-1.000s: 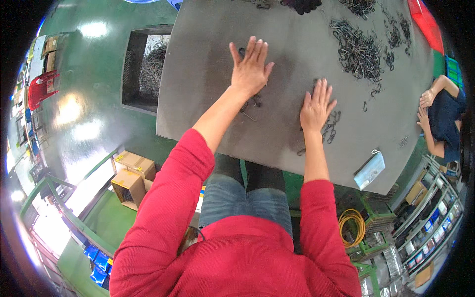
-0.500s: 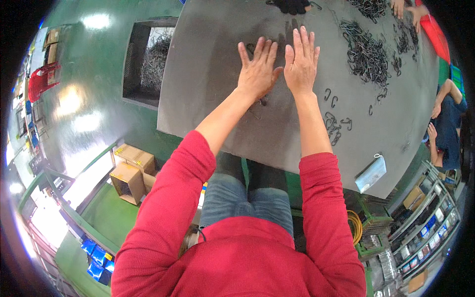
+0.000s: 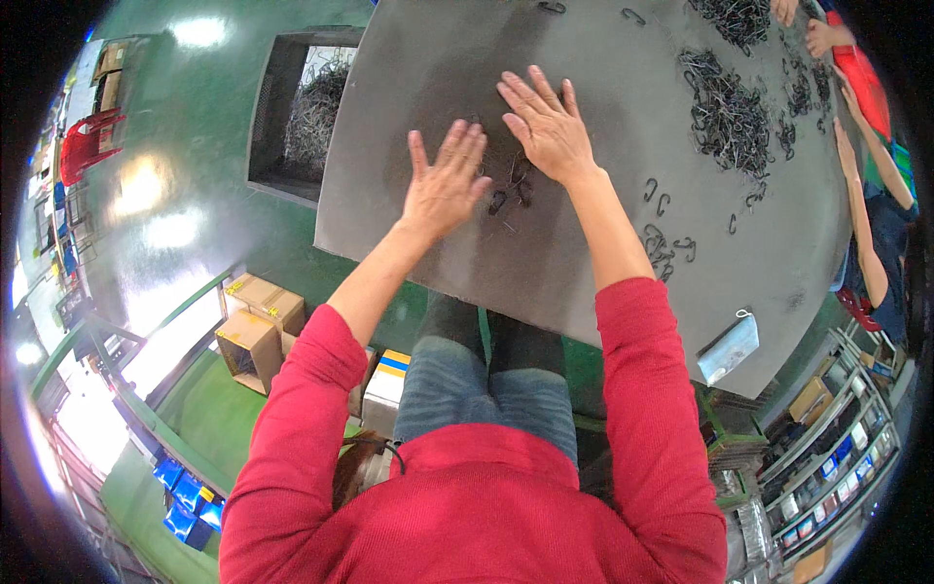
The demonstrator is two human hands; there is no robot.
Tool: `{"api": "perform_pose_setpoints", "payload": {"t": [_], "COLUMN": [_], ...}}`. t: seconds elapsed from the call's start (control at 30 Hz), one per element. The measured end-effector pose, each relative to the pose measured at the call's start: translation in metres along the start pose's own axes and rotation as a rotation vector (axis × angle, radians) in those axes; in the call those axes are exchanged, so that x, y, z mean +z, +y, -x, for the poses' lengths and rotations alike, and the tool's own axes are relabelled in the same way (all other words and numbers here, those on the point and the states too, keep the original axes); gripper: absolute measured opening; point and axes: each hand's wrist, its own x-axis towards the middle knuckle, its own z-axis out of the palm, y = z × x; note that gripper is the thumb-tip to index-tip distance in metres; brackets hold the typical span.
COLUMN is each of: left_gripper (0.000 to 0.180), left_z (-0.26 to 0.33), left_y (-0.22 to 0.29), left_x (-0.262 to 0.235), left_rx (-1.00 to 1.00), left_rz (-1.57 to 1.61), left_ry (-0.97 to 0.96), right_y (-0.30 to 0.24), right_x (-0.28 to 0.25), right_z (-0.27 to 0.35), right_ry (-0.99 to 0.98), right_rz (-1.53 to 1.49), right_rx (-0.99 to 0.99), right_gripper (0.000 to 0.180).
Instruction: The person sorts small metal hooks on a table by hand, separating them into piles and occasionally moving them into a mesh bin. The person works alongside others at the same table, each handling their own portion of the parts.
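Lying between the two hands on the grey table [image 3: 545, 277], a few hooks [image 3: 497, 201] form a loose cluster: dark, thin, bent into curves, with finer bits strewn among them. The left hand [image 3: 443, 190] is just left of this cluster, its back facing up, fingers stretched out and parted, the little finger widest from the rest. The right hand [image 3: 553, 136] is just beyond the cluster and to its right, also back up, fingers extended with gaps between them. Neither is seen gripping anything; the palms are hidden, so whether they touch the table or cover more hooks cannot be told. Some hooks in the cluster overlap and blur into dark strands too fine to count. Near the right forearm lies another group [image 3: 658, 251], each hook an open, rounded curve. Farther right is a large pile [image 3: 725, 112], so tangled that single pieces barely separate. A second pile [image 3: 735, 21] is cut off by the upper edge, as are a co-worker's hands [image 3: 825, 37] near the red tray.
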Motion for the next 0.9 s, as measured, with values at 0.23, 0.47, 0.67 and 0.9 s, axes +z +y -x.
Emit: {"api": "perform_pose_setpoints", "payload": {"t": [0.23,0.47,0.67,0.9], "left_gripper": [0.053,0.052,0.041,0.025], "left_z": [0.019,0.012,0.016,0.02], "left_y": [-0.027,0.015,-0.003,-0.028], "left_x": [0.0,0.003,0.005,0.01], "left_rx": [-0.174,0.042,-0.365,-0.33], "left_rz": [0.153,0.228,0.317,0.335], "left_ry": [0.151,0.149,0.447,0.489], "right_y": [0.021,-0.029,-0.03,-0.04], "right_x": [-0.02,-0.032,-0.01,-0.017], "right_z": [0.058,0.132,0.069,0.067], "right_ry": [-0.031,-0.11,-0.031,0.177], "right_rz": [0.214,0.189,0.215,-0.001], "right_rx": [0.282,0.349,0.303,0.409], "right_gripper": [0.048,0.056,0.049,0.021]}}
